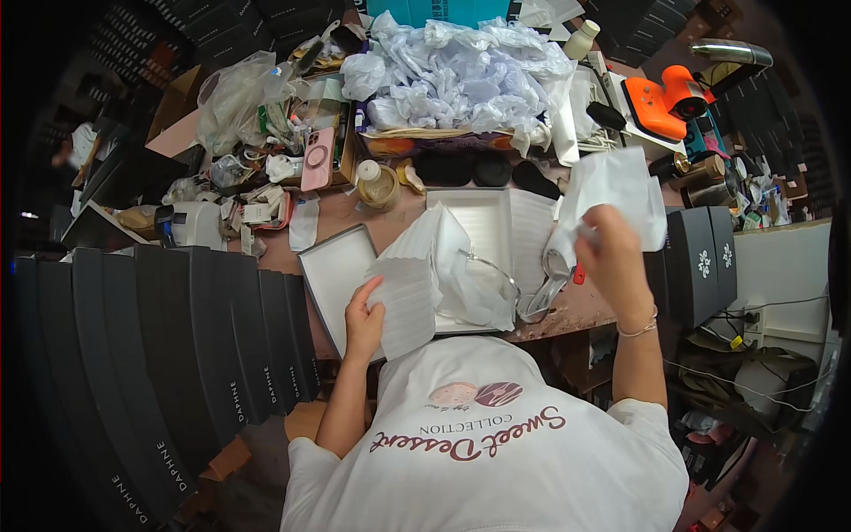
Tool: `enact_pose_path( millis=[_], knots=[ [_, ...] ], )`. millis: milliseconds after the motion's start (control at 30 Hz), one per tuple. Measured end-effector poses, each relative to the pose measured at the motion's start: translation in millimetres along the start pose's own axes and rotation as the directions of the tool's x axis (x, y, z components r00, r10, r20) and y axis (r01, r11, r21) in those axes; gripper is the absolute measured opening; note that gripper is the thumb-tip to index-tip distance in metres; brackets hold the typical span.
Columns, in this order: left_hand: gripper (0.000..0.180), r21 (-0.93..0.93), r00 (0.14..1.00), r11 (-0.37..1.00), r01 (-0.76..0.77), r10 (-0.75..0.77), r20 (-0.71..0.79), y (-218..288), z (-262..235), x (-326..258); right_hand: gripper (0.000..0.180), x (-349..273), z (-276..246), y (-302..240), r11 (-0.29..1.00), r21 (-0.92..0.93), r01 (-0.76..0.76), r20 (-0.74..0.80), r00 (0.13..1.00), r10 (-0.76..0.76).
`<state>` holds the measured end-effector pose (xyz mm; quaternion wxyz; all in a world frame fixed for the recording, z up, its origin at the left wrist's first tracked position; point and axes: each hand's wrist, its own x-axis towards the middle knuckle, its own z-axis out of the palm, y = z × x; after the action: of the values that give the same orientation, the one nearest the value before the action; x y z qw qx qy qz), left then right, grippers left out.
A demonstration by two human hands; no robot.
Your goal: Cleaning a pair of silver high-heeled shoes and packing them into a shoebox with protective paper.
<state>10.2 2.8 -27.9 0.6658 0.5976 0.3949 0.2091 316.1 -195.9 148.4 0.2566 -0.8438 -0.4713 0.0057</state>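
Observation:
An open shoebox (471, 202) with white lining lies in front of me on the table. Inside it is white wrapping paper (454, 270), with a silver-strapped sandal (493, 263) partly covered by it. My left hand (362, 321) is closed at the edge of a ribbed white foam sheet (403, 282) folded out over the box's left side. A pale shoebox lid (335, 277) lies under that side. Raised at the right, my blurred right hand (616, 266) grips a white paper sheet (620, 191). Below it, a second silver sandal (545, 288) sits at the box's right edge.
Dark shoeboxes stand in a row at the left (168, 355), with more boxes (700, 266) at the right. A carton of crumpled white paper (461, 80) stands at the back. Nearby are a jar (378, 188), a pink phone (317, 160) and an orange device (660, 106).

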Motion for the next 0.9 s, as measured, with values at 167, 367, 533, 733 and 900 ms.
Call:
enact_pose_path(
  millis=[167,367,533,733,900],
  knots=[
    [0.071,0.012,0.991,1.0,-0.013,0.012,0.132,45.9,26.2,5.4,0.056,-72.9,191.4,-13.7,0.997,-0.035,-0.063,0.642,0.764,0.071],
    [0.073,-0.1,0.987,0.985,-0.141,0.149,0.067,65.1,25.6,-2.8,0.03,-71.2,233.9,-5.9,0.986,0.038,-0.16,0.57,0.814,0.11],
    [0.072,-0.136,0.977,0.988,-0.079,0.104,0.187,81.2,54.7,-15.1,0.034,-67.1,254.4,-3.4,0.98,0.055,-0.191,0.573,0.81,0.125],
    [0.072,-0.078,0.972,0.991,-0.111,0.125,0.198,77.0,43.6,-4.7,0.044,-83.9,149.6,30.6,0.988,0.046,-0.147,0.593,0.8,0.092],
    [0.072,0.057,0.993,0.996,-0.074,0.068,0.1,58.4,7.5,-1.9,0.033,-114.9,92.8,36.3,0.938,0.041,-0.344,0.567,0.781,0.262]
  ],
)
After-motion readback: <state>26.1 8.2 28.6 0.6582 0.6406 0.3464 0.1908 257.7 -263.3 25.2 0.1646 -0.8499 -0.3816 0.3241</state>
